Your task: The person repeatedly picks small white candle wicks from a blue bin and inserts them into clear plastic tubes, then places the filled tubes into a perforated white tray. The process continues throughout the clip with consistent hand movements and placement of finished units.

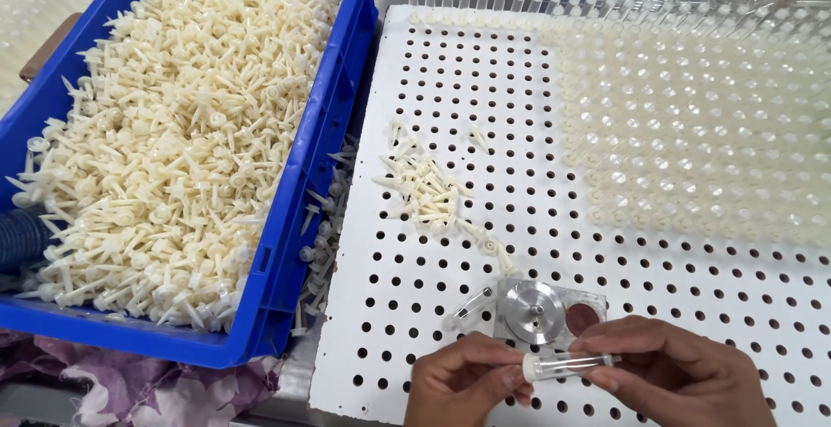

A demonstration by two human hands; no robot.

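My left hand (463, 384) and my right hand (675, 375) hold one small clear plastic tube (571, 363) with a cream cap between them, at the near edge of a white perforated board (519, 115). The left fingers pinch the capped end. The right fingers grip the other end. Just behind the tube sits a round metal fixture (534, 310) on a clear base with a dark red disc (585, 317). A second clear tube (472, 303) lies loose on the board beside it. A small heap of cream plugs (426, 189) lies mid-board.
A blue crate (299, 219) full of cream plugs stands at the left. Many capped clear tubes (692, 124) stand in the board's holes at the right and back. Loose plugs lie in the gap between crate and board. Purple patterned cloth (130, 384) shows at the lower left.
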